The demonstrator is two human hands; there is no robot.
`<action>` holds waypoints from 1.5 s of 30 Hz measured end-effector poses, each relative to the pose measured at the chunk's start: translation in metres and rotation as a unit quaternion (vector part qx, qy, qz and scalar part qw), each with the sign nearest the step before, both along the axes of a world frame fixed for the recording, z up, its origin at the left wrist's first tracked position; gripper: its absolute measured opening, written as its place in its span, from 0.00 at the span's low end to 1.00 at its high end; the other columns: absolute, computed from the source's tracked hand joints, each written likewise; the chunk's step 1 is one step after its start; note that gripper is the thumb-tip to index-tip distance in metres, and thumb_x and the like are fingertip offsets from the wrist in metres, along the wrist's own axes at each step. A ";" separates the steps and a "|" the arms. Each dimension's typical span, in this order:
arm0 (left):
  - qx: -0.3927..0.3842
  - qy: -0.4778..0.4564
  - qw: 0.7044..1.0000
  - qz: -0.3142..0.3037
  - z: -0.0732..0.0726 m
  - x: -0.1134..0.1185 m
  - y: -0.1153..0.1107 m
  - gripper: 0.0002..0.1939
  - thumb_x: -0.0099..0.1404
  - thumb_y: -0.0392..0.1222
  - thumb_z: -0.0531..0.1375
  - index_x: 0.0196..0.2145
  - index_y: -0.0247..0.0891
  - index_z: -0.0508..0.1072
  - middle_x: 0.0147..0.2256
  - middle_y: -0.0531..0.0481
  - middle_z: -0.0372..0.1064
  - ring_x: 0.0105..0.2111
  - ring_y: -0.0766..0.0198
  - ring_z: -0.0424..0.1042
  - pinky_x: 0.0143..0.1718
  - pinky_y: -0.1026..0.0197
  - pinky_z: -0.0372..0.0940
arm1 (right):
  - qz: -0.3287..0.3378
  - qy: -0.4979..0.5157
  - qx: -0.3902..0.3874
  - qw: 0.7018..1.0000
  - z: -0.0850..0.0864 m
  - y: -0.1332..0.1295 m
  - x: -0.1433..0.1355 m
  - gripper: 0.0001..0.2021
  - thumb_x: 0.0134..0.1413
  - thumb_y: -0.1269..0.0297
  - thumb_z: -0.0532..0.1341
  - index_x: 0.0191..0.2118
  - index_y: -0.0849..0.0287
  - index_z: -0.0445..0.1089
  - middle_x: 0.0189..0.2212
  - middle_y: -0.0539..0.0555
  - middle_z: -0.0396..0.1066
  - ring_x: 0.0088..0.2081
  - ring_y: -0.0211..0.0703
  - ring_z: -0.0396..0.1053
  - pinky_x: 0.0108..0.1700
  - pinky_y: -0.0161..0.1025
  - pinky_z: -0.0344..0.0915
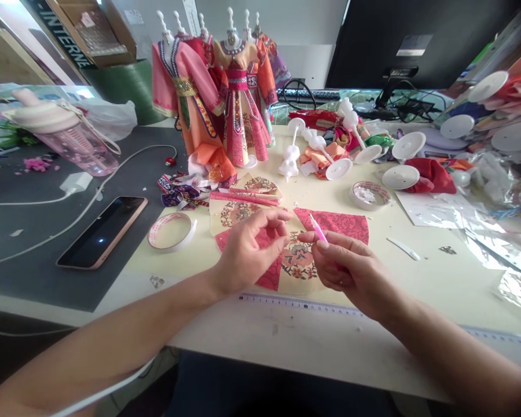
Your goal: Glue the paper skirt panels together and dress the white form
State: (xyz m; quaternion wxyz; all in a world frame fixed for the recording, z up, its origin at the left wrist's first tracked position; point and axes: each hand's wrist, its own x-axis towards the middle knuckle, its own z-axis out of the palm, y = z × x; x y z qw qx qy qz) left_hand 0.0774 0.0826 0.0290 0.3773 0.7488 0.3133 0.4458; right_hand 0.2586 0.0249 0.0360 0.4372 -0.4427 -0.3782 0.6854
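My right hand (347,263) holds a small pink pen-like tool (318,229) between thumb and fingers, its pale tip pointing up and left. My left hand (254,246) hovers over the patterned fabric, thumb and forefinger curved toward each other; whether something tiny is between them is too small to tell. Beneath both hands lies a fan-shaped cloth (299,258) with red and cream floral panels. A clear ruler (330,308) runs along its near edge. Beyond the left hand is a folded cream and red piece (226,213).
Dressed doll forms (238,104) stand at the back. Tape rolls (171,231) lie left and right of the cloth. A phone (104,231) and pink bottle (69,130) are on the left, white stands (338,168) and a white spatula (403,248) on the right.
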 end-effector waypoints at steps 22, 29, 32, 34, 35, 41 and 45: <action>-0.289 -0.128 0.949 -0.025 -0.001 -0.001 0.010 0.14 0.54 0.34 0.63 0.40 0.35 0.70 0.29 0.52 0.67 0.31 0.69 0.67 0.39 0.62 0.67 | -0.051 -0.458 0.329 0.824 -0.017 0.001 0.004 0.05 0.58 0.62 0.57 0.36 0.58 0.66 0.20 0.46 0.62 0.21 0.32 0.56 0.23 0.32 0.56; -0.282 -0.111 0.953 -0.024 -0.002 -0.001 0.009 0.13 0.54 0.33 0.63 0.39 0.36 0.70 0.29 0.53 0.68 0.31 0.69 0.69 0.40 0.60 0.68 | -0.049 -0.454 0.330 0.826 -0.017 0.000 0.004 0.06 0.58 0.61 0.57 0.36 0.58 0.66 0.20 0.47 0.64 0.21 0.32 0.57 0.23 0.32 0.56; -0.282 -0.110 0.953 -0.025 -0.002 -0.001 0.009 0.13 0.54 0.33 0.63 0.39 0.36 0.70 0.29 0.53 0.68 0.31 0.69 0.69 0.40 0.60 0.68 | -0.050 -0.457 0.333 0.823 -0.018 0.000 0.004 0.06 0.58 0.61 0.57 0.35 0.57 0.66 0.20 0.47 0.63 0.21 0.32 0.57 0.23 0.32 0.56; -0.280 -0.113 0.953 -0.025 -0.002 -0.001 0.009 0.13 0.53 0.33 0.63 0.39 0.36 0.70 0.29 0.53 0.68 0.31 0.69 0.69 0.39 0.60 0.68 | -0.050 -0.460 0.336 0.821 -0.017 0.000 0.004 0.06 0.58 0.61 0.57 0.35 0.57 0.65 0.20 0.46 0.63 0.21 0.32 0.56 0.23 0.32 0.56; -0.279 -0.114 0.953 -0.025 -0.002 -0.001 0.010 0.13 0.53 0.33 0.63 0.38 0.36 0.70 0.29 0.53 0.68 0.31 0.68 0.69 0.39 0.60 0.68 | -0.049 -0.461 0.337 0.820 -0.017 0.000 0.004 0.06 0.58 0.61 0.57 0.35 0.58 0.65 0.20 0.46 0.62 0.20 0.31 0.55 0.23 0.32 0.55; -0.280 -0.117 0.952 -0.027 -0.002 -0.001 0.010 0.13 0.53 0.33 0.63 0.39 0.36 0.71 0.29 0.53 0.68 0.31 0.69 0.69 0.39 0.62 0.68 | -0.051 -0.462 0.351 0.813 -0.014 -0.001 0.004 0.05 0.58 0.62 0.57 0.35 0.58 0.65 0.19 0.45 0.62 0.20 0.30 0.54 0.23 0.31 0.55; -0.278 -0.113 0.954 -0.025 -0.002 -0.001 0.010 0.13 0.54 0.33 0.63 0.39 0.35 0.70 0.29 0.53 0.68 0.31 0.69 0.69 0.39 0.61 0.68 | -0.053 -0.475 0.353 0.804 -0.013 -0.001 0.005 0.05 0.58 0.62 0.57 0.35 0.58 0.65 0.19 0.45 0.62 0.20 0.30 0.53 0.22 0.32 0.54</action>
